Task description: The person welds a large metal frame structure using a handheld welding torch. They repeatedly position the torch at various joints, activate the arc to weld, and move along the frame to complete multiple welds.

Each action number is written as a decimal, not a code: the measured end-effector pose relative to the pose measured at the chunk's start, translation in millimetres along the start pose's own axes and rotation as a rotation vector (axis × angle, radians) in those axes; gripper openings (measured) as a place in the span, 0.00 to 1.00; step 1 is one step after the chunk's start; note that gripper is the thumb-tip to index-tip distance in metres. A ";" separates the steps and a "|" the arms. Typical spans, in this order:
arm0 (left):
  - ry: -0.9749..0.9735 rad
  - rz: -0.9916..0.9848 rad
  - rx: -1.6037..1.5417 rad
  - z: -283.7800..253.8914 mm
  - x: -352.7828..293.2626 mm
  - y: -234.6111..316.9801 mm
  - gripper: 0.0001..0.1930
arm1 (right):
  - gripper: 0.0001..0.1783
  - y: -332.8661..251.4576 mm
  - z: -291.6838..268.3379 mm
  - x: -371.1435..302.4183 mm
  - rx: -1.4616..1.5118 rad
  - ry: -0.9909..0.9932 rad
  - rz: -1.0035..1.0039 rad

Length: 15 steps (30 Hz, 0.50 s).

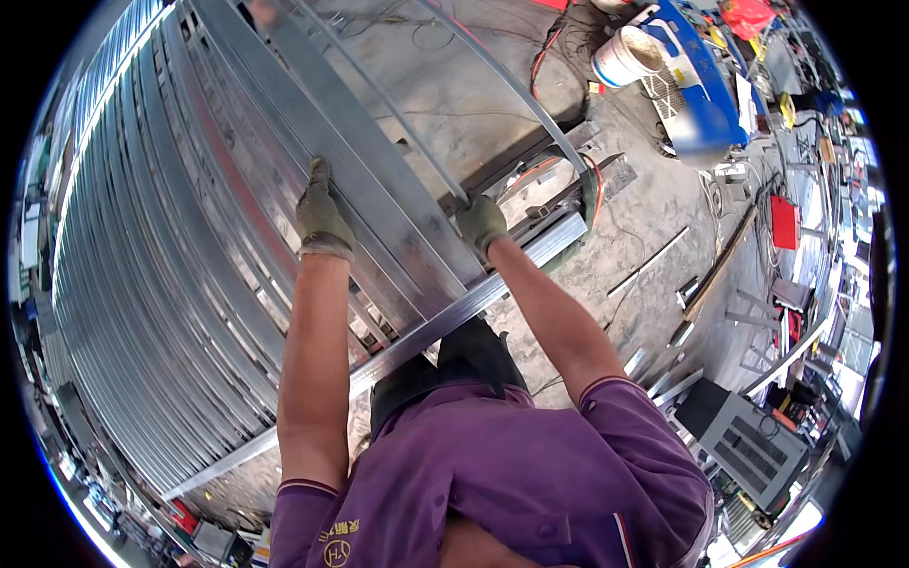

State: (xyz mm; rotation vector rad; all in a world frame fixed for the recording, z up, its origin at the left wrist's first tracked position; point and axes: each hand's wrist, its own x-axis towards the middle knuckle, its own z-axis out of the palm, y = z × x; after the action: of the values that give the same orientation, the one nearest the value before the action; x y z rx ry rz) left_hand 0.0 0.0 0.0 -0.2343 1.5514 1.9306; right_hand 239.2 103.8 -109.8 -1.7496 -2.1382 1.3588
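My left hand (324, 216), in a grey-green work glove, is closed on the edge of a long, wide metal bar (365, 161). Its fingers point away from me along the bar and are partly hidden. My right hand (481, 223), gloved the same way, grips the near end of a thin metal strip (393, 109) that runs off to the upper left. Both hands are just beyond a metal crossbar (426, 333) in front of my body. Left of my left hand, many parallel metal slats (166, 246) lie side by side.
Another long metal bar (511, 80) runs to the right of the strip. On the floor stand a white bucket (629, 57) and a blue-and-white machine part (696, 90). Cables (538, 71) trail nearby. A grey metal cabinet (753, 450) stands at the lower right.
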 end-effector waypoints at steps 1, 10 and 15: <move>-0.009 -0.033 0.005 11.0 -10.2 -1.7 0.24 | 0.26 2.5 0.1 -21.0 0.008 0.142 -0.094; -0.144 -0.423 0.098 111.2 -15.2 -135.1 0.27 | 0.15 175.7 -120.4 -149.4 0.805 0.349 0.058; -0.083 -0.490 0.177 146.0 -28.5 -179.1 0.30 | 0.17 184.8 -139.7 -142.8 0.765 0.452 0.057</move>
State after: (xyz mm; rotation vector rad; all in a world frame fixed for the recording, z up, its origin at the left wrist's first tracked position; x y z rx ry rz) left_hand 161.8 141.9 -88.9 -0.4092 1.4376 1.3989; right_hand 506.3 61.4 -79.1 -1.5758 -1.1266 1.3589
